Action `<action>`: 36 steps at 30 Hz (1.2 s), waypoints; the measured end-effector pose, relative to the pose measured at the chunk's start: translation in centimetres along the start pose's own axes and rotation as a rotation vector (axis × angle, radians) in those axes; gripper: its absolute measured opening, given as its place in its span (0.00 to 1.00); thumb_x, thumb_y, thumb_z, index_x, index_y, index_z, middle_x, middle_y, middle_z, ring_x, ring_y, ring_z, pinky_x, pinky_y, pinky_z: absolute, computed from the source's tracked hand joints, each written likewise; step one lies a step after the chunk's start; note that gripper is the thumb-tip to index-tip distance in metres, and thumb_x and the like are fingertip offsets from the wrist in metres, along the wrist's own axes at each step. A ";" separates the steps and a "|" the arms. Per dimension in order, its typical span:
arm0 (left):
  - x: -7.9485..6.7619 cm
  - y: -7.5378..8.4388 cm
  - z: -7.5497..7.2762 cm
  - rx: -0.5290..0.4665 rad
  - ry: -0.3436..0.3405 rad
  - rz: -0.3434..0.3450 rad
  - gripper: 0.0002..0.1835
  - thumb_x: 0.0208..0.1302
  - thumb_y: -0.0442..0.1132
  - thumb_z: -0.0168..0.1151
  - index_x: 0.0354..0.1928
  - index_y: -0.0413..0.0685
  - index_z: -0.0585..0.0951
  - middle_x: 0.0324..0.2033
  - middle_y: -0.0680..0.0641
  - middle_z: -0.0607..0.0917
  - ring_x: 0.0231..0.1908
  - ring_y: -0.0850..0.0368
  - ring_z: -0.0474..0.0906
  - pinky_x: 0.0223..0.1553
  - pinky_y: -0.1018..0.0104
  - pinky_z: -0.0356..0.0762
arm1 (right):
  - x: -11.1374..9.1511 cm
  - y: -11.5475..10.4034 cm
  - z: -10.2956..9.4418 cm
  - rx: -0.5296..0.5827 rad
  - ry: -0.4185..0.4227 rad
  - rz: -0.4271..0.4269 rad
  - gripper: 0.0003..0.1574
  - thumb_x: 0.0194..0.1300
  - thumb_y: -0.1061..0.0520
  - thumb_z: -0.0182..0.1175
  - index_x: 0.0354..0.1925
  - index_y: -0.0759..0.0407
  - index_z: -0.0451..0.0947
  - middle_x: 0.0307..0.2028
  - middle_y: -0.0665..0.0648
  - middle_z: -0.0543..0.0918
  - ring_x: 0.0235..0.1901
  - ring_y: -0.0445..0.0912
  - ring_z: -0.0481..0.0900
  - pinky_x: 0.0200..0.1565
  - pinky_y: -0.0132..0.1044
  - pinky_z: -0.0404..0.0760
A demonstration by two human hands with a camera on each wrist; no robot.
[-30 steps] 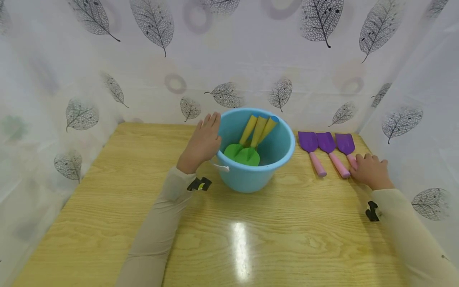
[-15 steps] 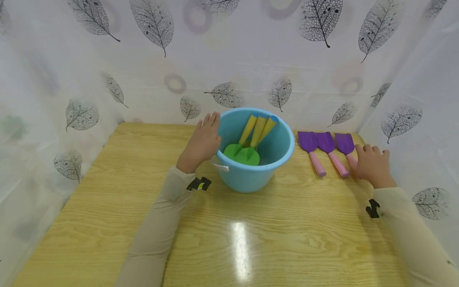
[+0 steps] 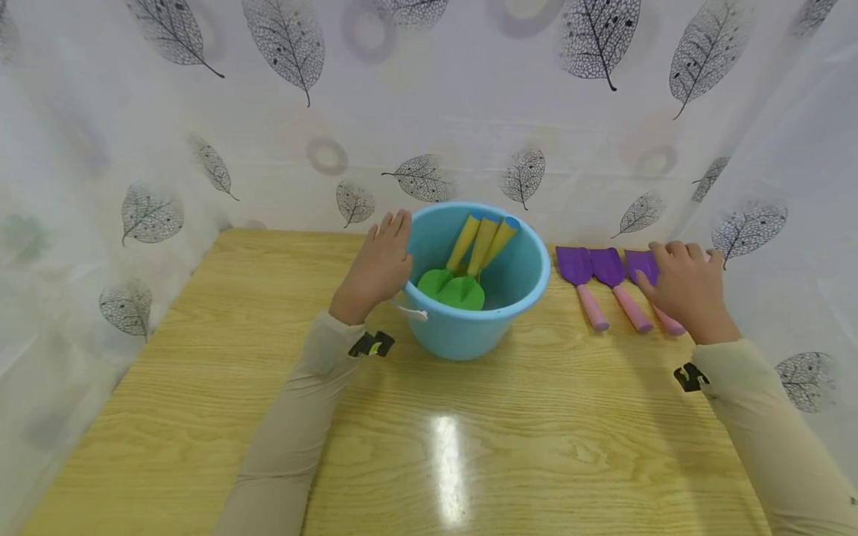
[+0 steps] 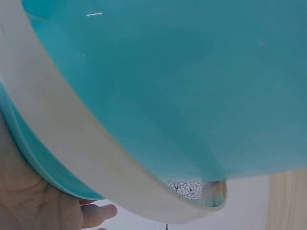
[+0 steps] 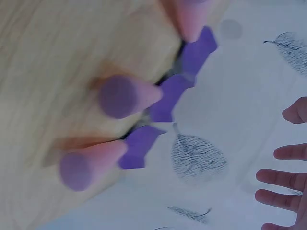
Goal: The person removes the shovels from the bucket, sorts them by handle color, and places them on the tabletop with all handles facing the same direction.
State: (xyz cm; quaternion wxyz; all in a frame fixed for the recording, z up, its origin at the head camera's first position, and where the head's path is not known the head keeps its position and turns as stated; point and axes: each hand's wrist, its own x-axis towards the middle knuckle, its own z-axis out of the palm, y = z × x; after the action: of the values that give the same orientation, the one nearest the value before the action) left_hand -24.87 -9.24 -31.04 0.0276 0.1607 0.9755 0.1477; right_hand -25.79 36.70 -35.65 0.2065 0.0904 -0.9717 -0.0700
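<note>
A light blue bucket (image 3: 462,335) stands upright at the back middle of the table. My left hand (image 3: 378,268) lies along its left rim with straight fingers, and in the left wrist view the bucket's white handle (image 4: 91,139) crosses its wall beside the palm. Inside the bucket lean toy shovels with green blades (image 3: 462,292) and yellow handles (image 3: 484,246). To its right, three shovels with purple blades (image 3: 574,264) and pink handles (image 3: 593,309) lie in a row. My right hand (image 3: 687,286), fingers spread and holding nothing, hovers over the rightmost shovel (image 3: 669,324), partly hiding it.
The wooden table (image 3: 509,447) has its back edge against a white curtain (image 3: 429,89) printed with dark leaves. More of this curtain hangs along the left and right sides. Black bands (image 3: 372,344) show at both wrists.
My right hand has come up off the rightmost shovel's handle and moved farther back over the blade, its fingers spreading. That shovel stays on the table. My left hand has not moved.
</note>
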 end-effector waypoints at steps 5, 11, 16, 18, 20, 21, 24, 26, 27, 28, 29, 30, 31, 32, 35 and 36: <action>0.0 0.0 0.0 0.001 0.002 -0.003 0.33 0.72 0.39 0.35 0.73 0.38 0.38 0.74 0.42 0.39 0.74 0.45 0.33 0.74 0.50 0.34 | 1.0 -2.3 -2.3 0.025 0.050 -0.039 0.30 0.60 0.47 0.57 0.55 0.64 0.67 0.48 0.73 0.74 0.49 0.68 0.69 0.50 0.69 0.62; -0.1 0.1 0.0 -0.011 0.004 -0.009 0.33 0.72 0.39 0.35 0.73 0.38 0.38 0.74 0.41 0.40 0.74 0.46 0.32 0.74 0.51 0.33 | 2.0 -5.3 -4.6 0.062 0.096 -0.094 0.29 0.60 0.48 0.55 0.56 0.63 0.68 0.48 0.71 0.75 0.50 0.67 0.70 0.52 0.68 0.62; -0.1 0.1 0.0 0.003 0.008 -0.003 0.33 0.72 0.39 0.35 0.73 0.38 0.39 0.74 0.41 0.41 0.74 0.44 0.34 0.74 0.51 0.34 | 2.8 -7.5 -5.7 0.099 0.178 -0.169 0.29 0.59 0.48 0.56 0.54 0.64 0.71 0.45 0.70 0.78 0.49 0.66 0.72 0.52 0.65 0.64; -0.1 0.1 0.1 0.003 0.009 -0.003 0.33 0.72 0.39 0.36 0.73 0.38 0.39 0.74 0.42 0.40 0.74 0.44 0.34 0.74 0.51 0.35 | 3.1 -8.3 -6.1 0.108 0.179 -0.191 0.30 0.59 0.48 0.57 0.54 0.65 0.71 0.45 0.69 0.78 0.49 0.65 0.73 0.52 0.64 0.64; -0.1 0.2 0.0 0.000 0.006 -0.004 0.33 0.72 0.39 0.36 0.73 0.38 0.39 0.74 0.42 0.40 0.74 0.44 0.34 0.74 0.50 0.35 | 3.3 -9.0 -6.4 0.109 0.178 -0.213 0.30 0.58 0.47 0.58 0.54 0.65 0.71 0.45 0.69 0.79 0.49 0.65 0.73 0.51 0.62 0.65; -0.1 0.2 0.0 0.000 0.005 -0.005 0.33 0.72 0.39 0.36 0.73 0.38 0.39 0.74 0.42 0.40 0.74 0.44 0.34 0.74 0.50 0.35 | 3.4 -9.4 -6.6 0.108 0.174 -0.223 0.31 0.58 0.46 0.58 0.54 0.64 0.71 0.45 0.69 0.79 0.49 0.65 0.74 0.51 0.62 0.65; -0.1 0.2 0.0 -0.006 0.005 -0.008 0.33 0.72 0.39 0.36 0.73 0.38 0.39 0.74 0.42 0.40 0.74 0.44 0.34 0.74 0.50 0.34 | 3.7 -10.5 -6.9 0.108 0.178 -0.258 0.31 0.58 0.45 0.58 0.54 0.64 0.72 0.45 0.68 0.79 0.47 0.65 0.75 0.50 0.61 0.66; -0.1 0.2 0.0 -0.011 0.005 -0.010 0.33 0.72 0.39 0.36 0.73 0.39 0.39 0.74 0.42 0.40 0.74 0.45 0.33 0.74 0.51 0.34 | 3.9 -11.1 -7.0 0.110 0.184 -0.280 0.31 0.58 0.45 0.58 0.53 0.64 0.72 0.44 0.68 0.80 0.46 0.64 0.75 0.50 0.61 0.67; -0.1 0.2 0.0 -0.013 0.004 -0.013 0.33 0.72 0.39 0.36 0.73 0.39 0.39 0.74 0.43 0.39 0.74 0.45 0.33 0.74 0.51 0.34 | 4.0 -11.4 -7.0 0.114 0.185 -0.291 0.31 0.59 0.45 0.57 0.53 0.64 0.72 0.44 0.68 0.80 0.46 0.64 0.75 0.50 0.61 0.68; -0.1 0.1 0.0 -0.017 0.004 -0.014 0.33 0.72 0.39 0.36 0.73 0.39 0.39 0.74 0.43 0.39 0.74 0.46 0.32 0.74 0.51 0.33 | 4.1 -11.6 -7.0 0.120 0.184 -0.300 0.30 0.59 0.45 0.57 0.53 0.64 0.72 0.44 0.67 0.80 0.46 0.64 0.75 0.50 0.62 0.68; -0.2 0.1 0.0 -0.021 0.004 -0.016 0.33 0.72 0.39 0.36 0.73 0.39 0.39 0.74 0.43 0.39 0.74 0.46 0.32 0.74 0.51 0.33 | 4.2 -11.9 -7.0 0.123 0.183 -0.307 0.30 0.59 0.45 0.56 0.53 0.64 0.72 0.44 0.67 0.80 0.46 0.63 0.75 0.50 0.61 0.68; -0.2 0.2 0.0 -0.023 0.005 -0.017 0.33 0.72 0.39 0.36 0.73 0.39 0.39 0.74 0.43 0.39 0.74 0.46 0.32 0.74 0.52 0.33 | 4.3 -12.1 -6.9 0.122 0.184 -0.315 0.30 0.60 0.45 0.56 0.53 0.64 0.72 0.44 0.67 0.81 0.46 0.63 0.76 0.50 0.61 0.68; -0.2 0.2 0.0 -0.023 0.006 -0.017 0.33 0.72 0.39 0.36 0.73 0.39 0.39 0.74 0.43 0.39 0.74 0.46 0.32 0.74 0.52 0.33 | 4.4 -12.3 -6.9 0.126 0.183 -0.323 0.29 0.60 0.45 0.55 0.53 0.64 0.73 0.44 0.66 0.81 0.46 0.63 0.76 0.50 0.61 0.69; -0.2 0.1 -0.1 -0.023 0.005 -0.017 0.33 0.72 0.39 0.36 0.73 0.39 0.39 0.74 0.43 0.40 0.74 0.46 0.32 0.74 0.52 0.33 | 4.4 -12.6 -6.8 0.129 0.181 -0.328 0.29 0.60 0.45 0.55 0.53 0.64 0.73 0.44 0.66 0.81 0.46 0.63 0.76 0.50 0.61 0.69; -0.1 0.2 -0.1 -0.024 0.007 -0.015 0.33 0.72 0.39 0.36 0.73 0.39 0.39 0.74 0.42 0.40 0.74 0.46 0.32 0.74 0.51 0.32 | 4.7 -13.1 -6.8 0.135 0.179 -0.339 0.30 0.60 0.45 0.54 0.53 0.64 0.73 0.44 0.66 0.81 0.46 0.62 0.77 0.50 0.61 0.69; -0.1 0.2 -0.1 -0.023 0.007 -0.015 0.33 0.72 0.39 0.36 0.73 0.39 0.39 0.74 0.43 0.39 0.74 0.45 0.32 0.74 0.51 0.32 | 4.8 -13.2 -6.8 0.136 0.179 -0.341 0.30 0.60 0.44 0.54 0.53 0.64 0.73 0.44 0.66 0.81 0.46 0.62 0.77 0.50 0.61 0.70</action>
State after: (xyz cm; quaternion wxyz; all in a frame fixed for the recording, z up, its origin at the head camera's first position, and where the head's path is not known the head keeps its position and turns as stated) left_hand -24.71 -9.16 -30.93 0.0270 0.1525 0.9750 0.1593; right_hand -25.31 22.16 -29.95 0.2704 0.2734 -0.9227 -0.0297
